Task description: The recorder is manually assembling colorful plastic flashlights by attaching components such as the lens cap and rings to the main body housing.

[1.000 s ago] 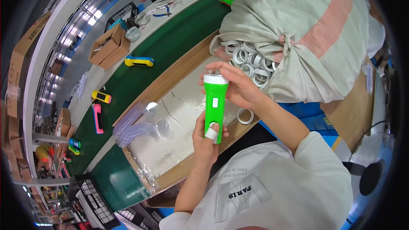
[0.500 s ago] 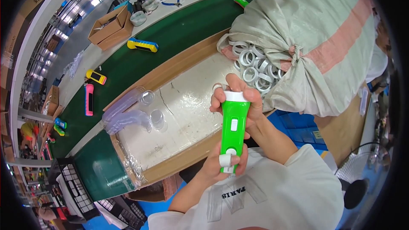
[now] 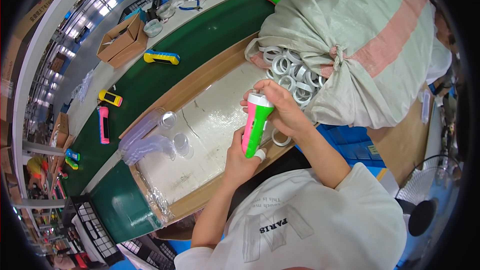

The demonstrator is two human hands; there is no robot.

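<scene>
A flashlight (image 3: 256,129) with a green and pink body and a white head ring is tilted between my hands above the cardboard tray (image 3: 207,120). My left hand (image 3: 239,162) wraps round its lower body. At the head end, my right hand (image 3: 281,104) has its fingers round the white ring; some fingertips are hidden behind it. White wraps cover a finger on each hand. Under my right wrist shows a loose white ring (image 3: 281,138). Many more white rings (image 3: 295,75) spill from the mouth of a tied woven sack (image 3: 350,45) just beyond my right hand.
Clear round lenses (image 3: 181,142) and plastic-sleeved stacks (image 3: 142,130) lie in the tray's left part. Beyond runs a green belt (image 3: 135,80) bearing yellow-blue (image 3: 162,57), yellow (image 3: 110,98) and pink (image 3: 103,125) flashlights. An open carton (image 3: 122,40) and blue pliers (image 3: 191,6) sit past it.
The flashlight has turned about its length, now showing its pink side, and moved up and left with both hands. My left hand has shifted higher on the body.
</scene>
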